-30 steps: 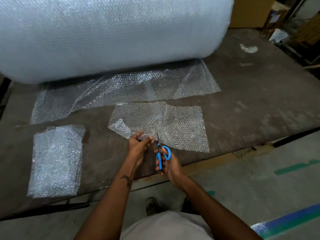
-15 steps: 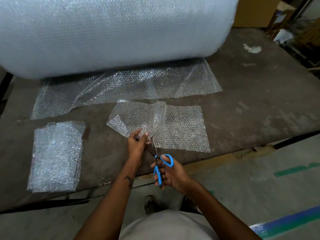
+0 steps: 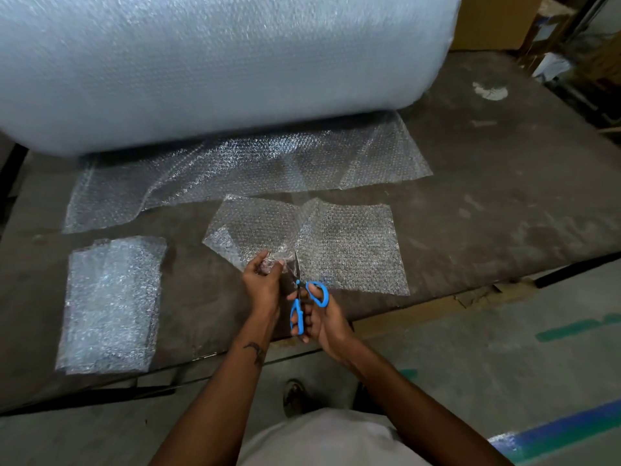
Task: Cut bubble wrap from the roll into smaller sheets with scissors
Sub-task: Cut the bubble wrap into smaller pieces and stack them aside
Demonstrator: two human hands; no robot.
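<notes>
Large bubble wrap roll lying across the far side of the dark counter, its loose end spread flat toward the near edge. Just in front of that loose end, a cut sheet on the counter, peaked into a ridge along its middle and split from the near edge upward. Left hand at the sheet's near-left corner, grip pinching the lifted wrap between thumb and curled fingers. Right hand just beside it, grip wrapped round the blue handles of the scissors, thumb through the upper loop, fingers through the lower. Handles spread apart, blades pointing up into the split (blade tips thin and dark against the wrap, hard to follow to their ends). Right half of the sheet flat on the counter; left half raised and curling at the pinched corner. Well to the left, near the counter's front edge, a stack of cut sheets, apart from the piece being cut. Below the counter edge, a grey floor with a green stripe and a blue stripe at right. Cardboard boxes beyond the roll's right end.
</notes>
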